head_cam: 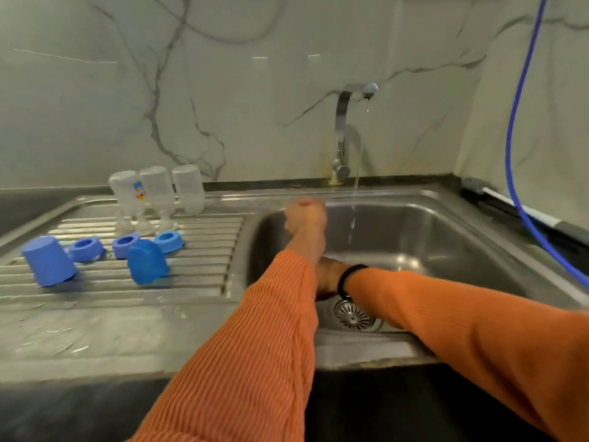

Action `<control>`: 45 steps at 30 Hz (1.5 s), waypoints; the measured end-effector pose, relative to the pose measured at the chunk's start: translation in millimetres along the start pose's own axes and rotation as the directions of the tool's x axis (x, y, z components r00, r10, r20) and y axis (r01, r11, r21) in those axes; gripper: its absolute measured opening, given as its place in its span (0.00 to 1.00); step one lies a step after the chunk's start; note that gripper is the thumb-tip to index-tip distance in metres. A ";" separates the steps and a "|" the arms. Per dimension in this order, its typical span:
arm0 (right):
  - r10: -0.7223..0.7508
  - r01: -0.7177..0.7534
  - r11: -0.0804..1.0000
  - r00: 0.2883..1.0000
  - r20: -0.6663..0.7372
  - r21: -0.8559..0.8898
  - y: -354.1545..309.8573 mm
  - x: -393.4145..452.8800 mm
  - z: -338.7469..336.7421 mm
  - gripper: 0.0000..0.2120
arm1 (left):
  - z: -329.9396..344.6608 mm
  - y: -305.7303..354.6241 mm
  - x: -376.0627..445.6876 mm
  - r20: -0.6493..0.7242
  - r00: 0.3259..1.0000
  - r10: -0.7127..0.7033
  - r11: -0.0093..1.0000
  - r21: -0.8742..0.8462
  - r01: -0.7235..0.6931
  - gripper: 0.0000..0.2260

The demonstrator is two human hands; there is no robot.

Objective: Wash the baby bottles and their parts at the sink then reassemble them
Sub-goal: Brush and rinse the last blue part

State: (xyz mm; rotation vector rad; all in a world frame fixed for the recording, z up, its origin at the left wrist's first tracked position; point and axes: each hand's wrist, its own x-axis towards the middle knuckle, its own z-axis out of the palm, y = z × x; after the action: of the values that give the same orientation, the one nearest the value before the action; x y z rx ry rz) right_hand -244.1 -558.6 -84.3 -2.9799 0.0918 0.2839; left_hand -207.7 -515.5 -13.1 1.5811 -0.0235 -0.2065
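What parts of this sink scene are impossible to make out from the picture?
Head view only:
- The right hand: mostly hidden behind the left sleeve, so its grip and whether it holds anything cannot be told.
- The left hand: motion-blurred, fingers unclear.
- The printed picture on one bottle: too small to identify.
- The brush by the right wall: small, its handle runs under the blue hose.

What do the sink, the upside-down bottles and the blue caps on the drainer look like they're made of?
The sink looks like brushed stainless steel: grey, with soft reflections and a ribbed drainer pressed into it. The bottles seem clear, slightly cloudy plastic, since the wall shows through them, though glass cannot be ruled out. The blue caps look like opaque moulded plastic with a smooth, faintly glossy surface.
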 end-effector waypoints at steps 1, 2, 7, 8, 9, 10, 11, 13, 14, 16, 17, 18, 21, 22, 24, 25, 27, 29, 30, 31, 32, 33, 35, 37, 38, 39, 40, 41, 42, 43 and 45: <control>0.007 -0.007 1.000 1.000 -0.013 0.012 0.9 5.7 1.1 0.13 | 2.9 -3.6 5.0 -0.012 1.000 0.001 1.000 0.008 -0.001 0.12; 0.015 -0.015 0.999 1.000 -0.015 0.036 2.5 10.7 3.1 0.12 | 4.4 -6.4 10.9 -0.018 1.000 0.016 0.999 0.035 -0.016 0.11; 0.161 -0.144 0.975 0.983 -0.090 0.171 36.2 8.8 -2.7 0.22 | 1.9 -11.1 23.1 -0.041 0.998 0.058 0.990 0.129 -0.052 0.11; 0.232 -0.204 0.957 0.965 -0.120 0.208 42.1 2.4 -9.9 0.23 | 1.0 -11.4 22.3 -0.044 0.997 0.060 0.990 0.130 -0.054 0.11; 0.306 -0.262 0.931 0.940 -0.151 0.255 50.0 -2.0 -17.8 0.24 | 0.0 -11.7 22.7 -0.045 0.997 0.063 0.990 0.132 -0.057 0.11; 0.382 -0.304 0.886 0.906 -0.181 0.350 58.9 -1.9 -24.5 0.23 | -1.2 -11.6 21.9 -0.042 0.997 0.063 0.990 0.131 -0.057 0.12; 0.454 -0.306 0.816 0.865 -0.216 0.489 68.8 -2.4 -29.7 0.21 | -2.0 -12.0 21.0 -0.042 0.998 0.057 0.991 0.122 -0.051 0.12; 0.604 -0.216 0.579 0.761 -0.236 0.786 79.8 -9.8 -43.3 0.16 | -2.1 -11.5 19.1 -0.035 0.998 0.054 0.992 0.117 -0.050 0.13; 0.649 -0.132 0.439 0.731 -0.212 0.889 81.5 -15.4 -49.9 0.14 | -1.6 -12.9 19.5 -0.027 0.998 0.053 0.991 0.125 -0.049 0.12; 0.687 0.024 0.178 0.713 -0.141 0.984 85.0 -23.8 -61.0 0.11 | -0.2 -14.8 17.5 0.004 0.999 0.049 0.988 0.145 -0.049 0.11; 0.680 0.081 0.080 0.725 -0.114 0.994 85.1 -27.0 -65.6 0.11 | 1.6 -15.7 16.3 0.028 0.999 0.044 0.987 0.156 -0.048 0.09; 0.655 0.131 -0.007 0.750 -0.095 0.991 84.9 -27.3 -69.6 0.11 | 4.4 -17.2 16.9 0.056 0.998 0.040 0.985 0.168 -0.049 0.08; 0.612 0.230 -0.105 0.781 -0.120 0.967 84.2 -21.8 -76.9 0.12 | 18.5 -30.5 32.1 0.160 0.986 0.050 0.980 0.183 -0.080 0.17; 0.638 0.235 -0.028 0.752 -0.163 0.972 83.6 -19.3 -75.7 0.14 | 22.4 -35.1 37.1 0.193 0.979 0.062 0.978 0.183 -0.098 0.20; 0.681 0.188 0.387 0.602 -0.417 0.903 87.5 -14.7 -70.9 0.19 | 23.2 -36.3 37.6 0.227 0.971 0.081 0.973 0.194 -0.126 0.22; 0.624 0.118 0.618 0.528 -0.576 0.777 88.6 -14.6 -69.1 0.21 | 20.6 -33.2 33.0 0.226 0.970 0.087 0.971 0.199 -0.134 0.22; 0.462 0.043 0.842 0.460 -0.759 0.539 87.3 -16.2 -67.1 0.25 | 16.2 -29.0 27.1 0.203 0.976 0.078 0.968 0.218 -0.122 0.19; 0.445 0.064 0.858 0.407 -0.798 0.510 86.8 -16.7 -68.9 0.28 | 11.2 -23.9 20.3 0.161 0.984 0.079 0.966 0.233 -0.115 0.16; 0.465 0.061 0.846 0.401 -0.789 0.529 88.6 -15.1 -68.0 0.27 | 10.2 -23.2 20.5 0.147 0.986 0.080 0.964 0.240 -0.114 0.15; 0.486 0.038 0.831 0.436 -0.757 0.555 91.0 -13.4 -65.1 0.24 | 9.6 -22.8 20.0 0.140 0.987 0.084 0.963 0.243 -0.117 0.14; 0.510 -0.008 0.811 0.503 -0.698 0.586 92.1 -13.5 -61.8 0.22 | 9.5 -23.0 19.6 0.140 0.986 0.089 0.961 0.249 -0.122 0.13; 0.524 -0.054 0.798 0.554 -0.647 0.600 93.8 -13.7 -59.1 0.22 | 9.3 -23.6 19.5 0.140 0.985 0.096 0.959 0.252 -0.129 0.13; 0.547 -0.070 0.789 0.534 -0.645 0.610 95.8 -14.3 -62.1 0.22 | 9.7 -23.6 20.6 0.143 0.983 0.112 0.955 0.258 -0.147 0.13; 0.573 0.006 0.760 0.463 -0.676 0.649 94.0 -16.3 -69.3 0.21 | 9.3 -24.2 22.0 0.149 0.981 0.121 0.952 0.264 -0.157 0.13; 0.575 0.029 0.749 0.469 -0.670 0.662 94.1 -16.5 -70.6 0.20 | 9.0 -24.6 22.6 0.150 0.981 0.123 0.950 0.267 -0.160 0.13; 0.564 0.015 0.748 0.511 -0.648 0.663 94.5 -15.8 -69.0 0.19 | 9.2 -25.7 24.0 0.151 0.980 0.127 0.948 0.272 -0.165 0.13; 0.552 -0.030 0.752 0.574 -0.605 0.658 95.4 -16.0 -64.3 0.19 | 10.0 -26.9 24.9 0.154 0.979 0.133 0.944 0.281 -0.172 0.12; 0.541 -0.074 0.760 0.622 -0.566 0.646 96.2 -14.8 -58.9 0.20 | 10.1 -27.8 24.2 0.157 0.978 0.141 0.940 0.288 -0.181 0.12; 0.531 -0.080 0.772 0.627 -0.570 0.630 96.3 -14.7 -56.2 0.21 | 10.5 -28.2 23.4 0.161 0.976 0.150 0.933 0.304 -0.193 0.13; 0.532 -0.055 0.773 0.598 -0.599 0.632 97.0 -14.9 -57.3 0.22 | 10.7 -28.5 23.1 0.168 0.973 0.159 0.923 0.325 -0.207 0.14; 0.573 0.045 0.722 0.522 -0.632 0.691 94.0 -16.3 -66.6 0.21 | 10.1 -27.0 22.5 0.193 0.962 0.194 0.892 0.373 -0.255 0.16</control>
State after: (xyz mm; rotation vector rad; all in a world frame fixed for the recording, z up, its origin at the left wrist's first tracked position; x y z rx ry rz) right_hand -254.8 -660.7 -29.6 -2.0941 0.6507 -0.9772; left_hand -190.1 -528.2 -42.6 1.9469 -0.3885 -0.1429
